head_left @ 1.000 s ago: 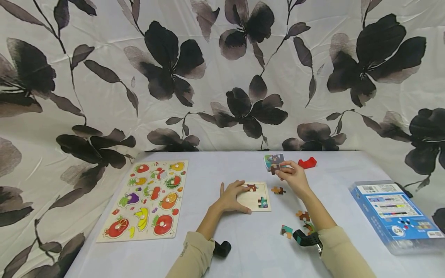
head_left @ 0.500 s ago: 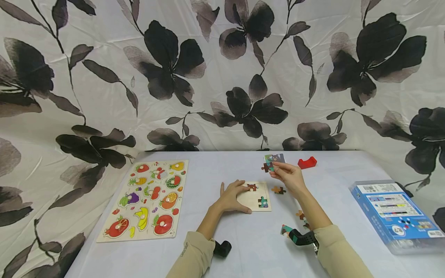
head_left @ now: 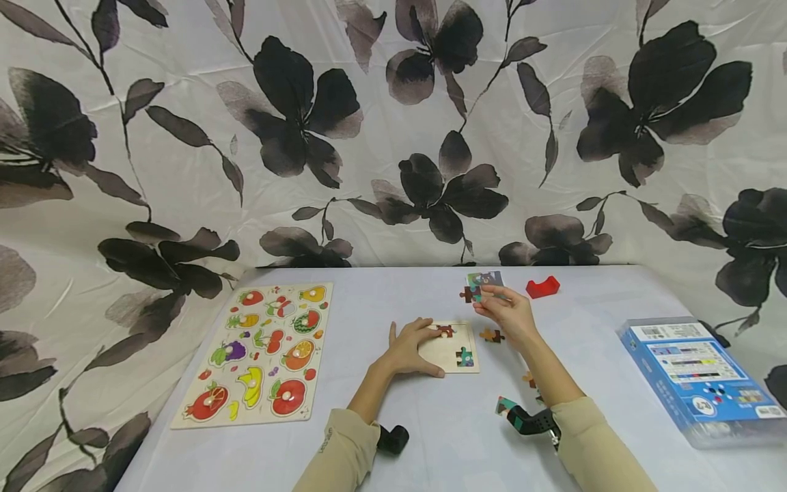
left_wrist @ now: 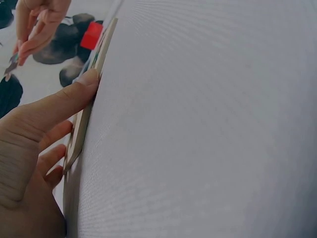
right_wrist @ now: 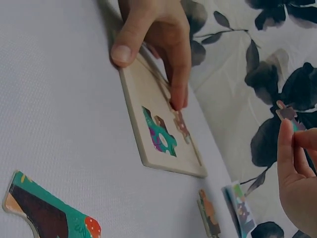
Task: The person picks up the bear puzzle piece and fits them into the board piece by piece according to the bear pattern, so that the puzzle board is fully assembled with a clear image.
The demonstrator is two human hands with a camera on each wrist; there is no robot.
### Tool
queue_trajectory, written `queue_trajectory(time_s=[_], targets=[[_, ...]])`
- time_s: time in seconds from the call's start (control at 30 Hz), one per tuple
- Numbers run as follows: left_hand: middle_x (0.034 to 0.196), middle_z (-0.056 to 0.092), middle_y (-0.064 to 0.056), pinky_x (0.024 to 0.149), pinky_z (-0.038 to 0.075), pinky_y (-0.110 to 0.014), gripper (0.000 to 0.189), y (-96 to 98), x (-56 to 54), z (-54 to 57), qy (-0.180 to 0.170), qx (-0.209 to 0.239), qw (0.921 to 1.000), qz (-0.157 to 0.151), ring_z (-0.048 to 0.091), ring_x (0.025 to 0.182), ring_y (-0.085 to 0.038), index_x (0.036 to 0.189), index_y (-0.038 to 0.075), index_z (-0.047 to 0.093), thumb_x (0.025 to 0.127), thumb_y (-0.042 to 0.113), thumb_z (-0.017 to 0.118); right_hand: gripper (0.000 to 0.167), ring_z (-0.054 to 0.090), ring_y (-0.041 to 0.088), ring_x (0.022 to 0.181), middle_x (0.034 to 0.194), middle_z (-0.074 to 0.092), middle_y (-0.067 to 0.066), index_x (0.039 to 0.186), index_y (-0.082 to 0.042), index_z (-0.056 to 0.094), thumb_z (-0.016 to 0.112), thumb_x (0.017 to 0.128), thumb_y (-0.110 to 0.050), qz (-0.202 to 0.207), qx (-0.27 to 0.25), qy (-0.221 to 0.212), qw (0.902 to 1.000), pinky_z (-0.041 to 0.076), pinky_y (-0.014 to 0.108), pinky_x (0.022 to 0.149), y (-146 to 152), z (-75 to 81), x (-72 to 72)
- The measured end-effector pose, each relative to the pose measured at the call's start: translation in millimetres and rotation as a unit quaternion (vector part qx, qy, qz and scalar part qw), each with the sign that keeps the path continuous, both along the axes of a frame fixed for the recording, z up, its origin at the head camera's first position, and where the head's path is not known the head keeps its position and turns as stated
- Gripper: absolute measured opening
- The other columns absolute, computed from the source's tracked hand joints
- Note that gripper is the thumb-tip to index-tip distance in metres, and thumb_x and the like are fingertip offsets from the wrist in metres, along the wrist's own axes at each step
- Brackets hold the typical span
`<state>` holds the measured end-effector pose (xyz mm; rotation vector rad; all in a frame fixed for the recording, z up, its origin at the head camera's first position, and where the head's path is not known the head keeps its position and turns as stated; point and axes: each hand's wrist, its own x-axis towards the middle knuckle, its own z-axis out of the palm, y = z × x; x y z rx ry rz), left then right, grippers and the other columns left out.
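Observation:
My left hand holds the pale wooden puzzle board by its left part, thumb at the near edge and index finger bent down onto the top. Two jigsaw pieces lie in the board: a brown one beside that fingertip and a teal one at the near right corner. Above the table, behind the board, my right hand pinches a brown-and-teal puzzle piece between thumb and fingers. The right wrist view shows this piece raised. Behind it lies a bear picture card, partly covered.
A loose orange-brown piece lies right of the board. Other pieces, among them a teal-edged one, lie near the right wrist, partly hidden. A fruit board is at left, a blue box at right, a red object at the back.
My right hand has shifted left and slightly toward me, and the pinched piece has turned to stick out left of the fingertips. My left hand stays on the board.

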<state>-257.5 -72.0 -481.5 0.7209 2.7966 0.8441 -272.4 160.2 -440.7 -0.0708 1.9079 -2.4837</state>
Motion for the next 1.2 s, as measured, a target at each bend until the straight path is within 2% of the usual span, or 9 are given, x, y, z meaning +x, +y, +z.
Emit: queue_trajectory(time_s=[0.27, 0.37, 0.43, 0.6, 0.73, 0.83, 1.0, 1.07, 1.2], targets=[[0.148, 0.037, -0.006, 0.107, -0.003, -0.065, 0.081, 0.1, 0.1, 0.0, -0.002, 0.004, 1.0000, -0.002, 0.025, 0.140, -0.028, 0.132, 0.016, 0.056, 0.062, 0.044, 0.084, 0.044, 0.069, 0.011, 0.077, 0.092, 0.066, 0.003, 0.130, 0.017, 0.041, 0.056, 0.090, 0.005, -0.010, -0.049, -0.028, 0.9983, 0.054, 0.025, 0.078, 0, 0.3, -0.1], [0.148, 0.037, -0.006, 0.107, -0.003, -0.065, 0.081, -0.1, 0.2, -0.4, -0.003, 0.005, 1.0000, -0.002, 0.025, 0.140, -0.028, 0.132, 0.016, 0.056, 0.062, 0.044, 0.084, 0.044, 0.068, 0.010, 0.076, 0.091, 0.064, 0.003, 0.131, 0.018, 0.040, 0.055, 0.091, 0.006, -0.015, -0.050, -0.033, 0.9981, 0.054, 0.024, 0.077, 0, 0.4, 0.6], [0.148, 0.037, -0.006, 0.107, -0.003, -0.064, 0.081, -0.1, 0.3, -0.8, -0.003, 0.004, 1.0000, -0.003, 0.025, 0.140, -0.028, 0.132, 0.017, 0.056, 0.062, 0.044, 0.084, 0.041, 0.065, 0.008, 0.075, 0.091, 0.063, 0.000, 0.130, 0.017, 0.043, 0.053, 0.092, 0.005, -0.024, -0.025, -0.036, 0.9988, 0.054, 0.021, 0.076, -1, 0.2, 1.1], [0.148, 0.037, -0.005, 0.107, -0.003, -0.064, 0.081, -0.2, -0.5, -2.0, -0.003, 0.005, 1.0000, 0.000, 0.025, 0.140, -0.027, 0.132, 0.017, 0.056, 0.061, 0.044, 0.084, 0.035, 0.059, 0.006, 0.078, 0.096, 0.061, -0.001, 0.129, 0.010, 0.050, 0.046, 0.097, -0.003, -0.018, 0.090, -0.031, 0.9953, 0.051, 0.018, 0.072, 0, -1.5, 0.1], [0.148, 0.037, -0.005, 0.107, -0.003, -0.064, 0.081, -0.2, -1.3, -2.5, -0.001, 0.006, 1.0000, -0.001, 0.025, 0.140, -0.027, 0.132, 0.016, 0.056, 0.061, 0.045, 0.084, 0.035, 0.063, 0.011, 0.086, 0.110, 0.058, 0.015, 0.130, 0.011, 0.049, 0.041, 0.098, -0.001, 0.016, 0.149, 0.008, 0.9887, 0.053, 0.020, 0.074, 1, -2.2, -1.5], [0.148, 0.037, -0.005, 0.107, -0.003, -0.065, 0.081, -0.3, -1.7, -3.2, 0.000, 0.006, 1.0000, -0.001, 0.025, 0.140, -0.027, 0.132, 0.017, 0.056, 0.061, 0.045, 0.084, 0.035, 0.065, 0.013, 0.085, 0.116, 0.054, 0.027, 0.129, 0.012, 0.048, 0.044, 0.096, 0.002, 0.024, 0.175, 0.056, 0.9826, 0.054, 0.022, 0.073, 2, -2.5, -1.8], [0.148, 0.037, -0.005, 0.107, -0.003, -0.065, 0.081, -0.3, -2.3, -3.9, 0.003, 0.006, 1.0000, -0.002, 0.026, 0.140, -0.028, 0.132, 0.018, 0.056, 0.061, 0.046, 0.084, 0.035, 0.063, 0.003, 0.083, 0.113, 0.059, 0.030, 0.123, 0.011, 0.055, 0.058, 0.089, 0.005, -0.012, 0.230, 0.133, 0.9638, 0.051, 0.015, 0.076, 1, -6.8, -1.9], [0.148, 0.037, -0.005, 0.107, -0.003, -0.065, 0.082, -0.3, -2.3, -3.8, 0.003, 0.006, 1.0000, -0.001, 0.026, 0.140, -0.028, 0.132, 0.018, 0.056, 0.061, 0.046, 0.084, 0.034, 0.063, 0.006, 0.087, 0.111, 0.061, 0.030, 0.119, 0.012, 0.057, 0.061, 0.086, 0.005, -0.024, 0.244, 0.149, 0.9579, 0.049, 0.013, 0.076, 0, -9.7, -1.7], [0.148, 0.037, -0.005, 0.107, -0.003, -0.065, 0.081, -0.2, -1.4, -2.8, 0.000, 0.007, 1.0000, -0.001, 0.026, 0.140, -0.028, 0.132, 0.017, 0.056, 0.061, 0.046, 0.084, 0.031, 0.066, 0.014, 0.085, 0.109, 0.062, 0.031, 0.114, 0.015, 0.058, 0.062, 0.085, 0.006, -0.036, 0.232, 0.143, 0.9616, 0.051, 0.014, 0.072, -4, -14.9, -1.0]])
